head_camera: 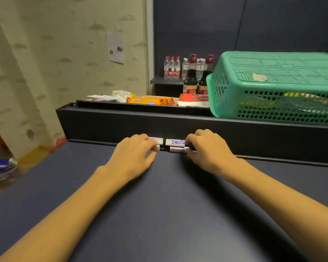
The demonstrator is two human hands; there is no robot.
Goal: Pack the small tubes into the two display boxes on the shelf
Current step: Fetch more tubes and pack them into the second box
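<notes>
Two small white cardboard display boxes sit side by side at the far edge of the dark matte shelf (159,195), against the upright black back panel (178,127). The left display box (158,141) is mostly covered by the left hand (134,156), whose curled fingers hold its left end. The right display box (175,143), rectangular with a blue and red printed label on its raised flap, is held at its right end by the curled fingers of the right hand (206,148). A narrow dark gap parts the two boxes. The small tubes cannot be made out. Behind the panel, on a higher ledge, a green perforated plastic basket (273,86) lies upside down, next to flat orange snack packets (151,100). Further back stand clear plastic water bottles (171,68) with red caps and dark glass sauce bottles (190,80).
</notes>
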